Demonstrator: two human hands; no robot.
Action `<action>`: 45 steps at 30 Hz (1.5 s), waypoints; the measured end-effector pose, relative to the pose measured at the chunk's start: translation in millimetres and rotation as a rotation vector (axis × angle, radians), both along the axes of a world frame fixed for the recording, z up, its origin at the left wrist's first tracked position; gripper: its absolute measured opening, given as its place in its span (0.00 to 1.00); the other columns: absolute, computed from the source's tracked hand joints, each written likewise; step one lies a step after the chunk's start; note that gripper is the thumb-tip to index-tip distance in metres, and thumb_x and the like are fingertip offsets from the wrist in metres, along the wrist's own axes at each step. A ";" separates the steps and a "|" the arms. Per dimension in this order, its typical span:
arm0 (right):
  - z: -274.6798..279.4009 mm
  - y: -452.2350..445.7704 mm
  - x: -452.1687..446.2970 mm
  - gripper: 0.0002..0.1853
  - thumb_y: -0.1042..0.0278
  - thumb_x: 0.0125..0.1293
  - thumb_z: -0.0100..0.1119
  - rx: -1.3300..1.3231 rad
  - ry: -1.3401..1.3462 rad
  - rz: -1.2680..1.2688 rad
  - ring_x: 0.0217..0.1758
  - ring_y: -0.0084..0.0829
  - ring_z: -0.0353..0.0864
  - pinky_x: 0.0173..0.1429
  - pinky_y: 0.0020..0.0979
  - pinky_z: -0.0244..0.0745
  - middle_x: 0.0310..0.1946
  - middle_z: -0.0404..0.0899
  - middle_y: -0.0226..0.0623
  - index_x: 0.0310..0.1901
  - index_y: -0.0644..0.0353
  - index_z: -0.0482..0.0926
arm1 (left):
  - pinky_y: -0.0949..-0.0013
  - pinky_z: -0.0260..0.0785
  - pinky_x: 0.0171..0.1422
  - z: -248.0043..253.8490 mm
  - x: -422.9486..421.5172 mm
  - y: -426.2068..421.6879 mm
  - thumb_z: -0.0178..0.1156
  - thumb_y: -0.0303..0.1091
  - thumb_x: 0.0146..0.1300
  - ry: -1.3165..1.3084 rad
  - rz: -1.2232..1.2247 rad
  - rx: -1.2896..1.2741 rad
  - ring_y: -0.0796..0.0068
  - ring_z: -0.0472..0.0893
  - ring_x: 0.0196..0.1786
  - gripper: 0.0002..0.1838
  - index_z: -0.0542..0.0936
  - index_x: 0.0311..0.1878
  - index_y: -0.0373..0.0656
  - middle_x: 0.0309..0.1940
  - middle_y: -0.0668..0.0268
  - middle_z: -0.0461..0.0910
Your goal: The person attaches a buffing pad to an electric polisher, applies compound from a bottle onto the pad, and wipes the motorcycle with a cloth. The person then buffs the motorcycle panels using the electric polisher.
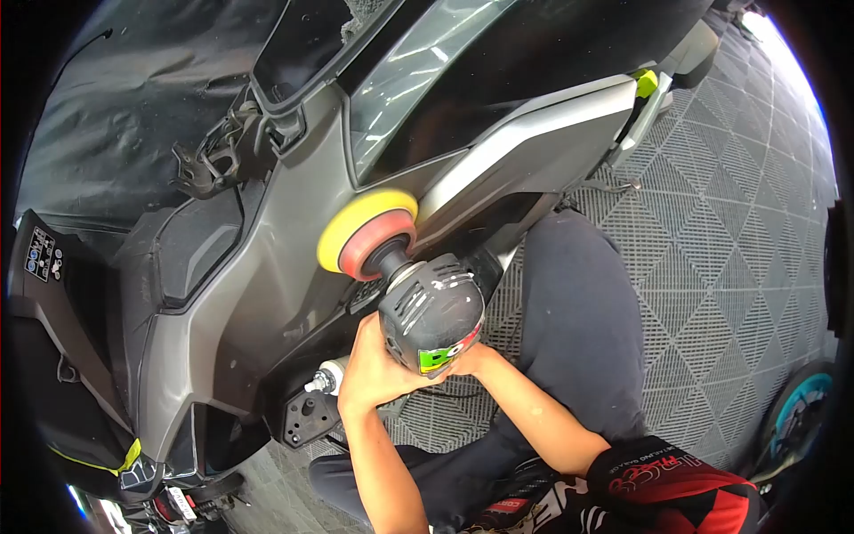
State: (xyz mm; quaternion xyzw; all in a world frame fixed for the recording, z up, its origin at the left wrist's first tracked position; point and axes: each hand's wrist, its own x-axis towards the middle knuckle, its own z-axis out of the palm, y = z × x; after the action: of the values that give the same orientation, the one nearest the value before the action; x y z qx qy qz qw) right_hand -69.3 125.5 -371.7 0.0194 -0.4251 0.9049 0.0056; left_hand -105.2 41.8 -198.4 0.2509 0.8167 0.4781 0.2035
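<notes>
Red and black, the person's sleeve is nearest at the lower right, with both bare forearms reaching forward to a black power tool. From where I stand, the tool sits between and just above the hands. Its left flank and underside meet the left hand, which is wrapped closed about it; the right hand is against the lower back of the housing, mostly hidden, so I can't tell how far its fingers close.

Its rear end, with a colourful label, faces the person. From there the long axis slants up and leftward, away from the body, to a round yellow pad on a reddish backing. That pad, slightly blurred, is at the grey side panel of a motorbike; whether it touches, I can't say.
</notes>
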 end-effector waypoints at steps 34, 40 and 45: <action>195.9 93.6 10.1 0.32 0.56 0.32 0.75 1.985 0.331 0.100 0.32 0.49 0.89 0.42 0.41 0.83 0.26 0.86 0.46 0.43 0.62 0.85 | 0.60 0.70 0.75 -103.5 39.2 35.5 0.76 0.27 0.54 -0.207 0.098 1.393 0.67 0.76 0.69 0.36 0.73 0.67 0.41 0.64 0.61 0.77; 207.8 64.8 5.9 0.30 0.59 0.31 0.73 2.011 0.373 0.149 0.33 0.51 0.88 0.41 0.40 0.82 0.27 0.85 0.48 0.43 0.62 0.85 | 0.59 0.68 0.75 -100.3 40.3 14.1 0.74 0.30 0.54 -0.172 0.158 1.416 0.66 0.75 0.69 0.35 0.74 0.67 0.41 0.65 0.59 0.78; 211.8 27.5 -13.4 0.30 0.59 0.30 0.73 1.955 0.456 0.207 0.33 0.53 0.86 0.42 0.42 0.80 0.28 0.85 0.49 0.42 0.62 0.84 | 0.58 0.69 0.73 -95.8 29.4 -27.0 0.74 0.38 0.51 -0.045 0.229 1.293 0.66 0.76 0.67 0.37 0.76 0.66 0.39 0.66 0.57 0.77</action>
State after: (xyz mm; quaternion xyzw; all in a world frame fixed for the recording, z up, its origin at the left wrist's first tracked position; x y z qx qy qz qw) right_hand -82.7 153.0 -159.9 0.2248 -0.9656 0.1301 -0.0103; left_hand -75.9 14.8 -294.2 0.2240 0.3820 0.8963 -0.0235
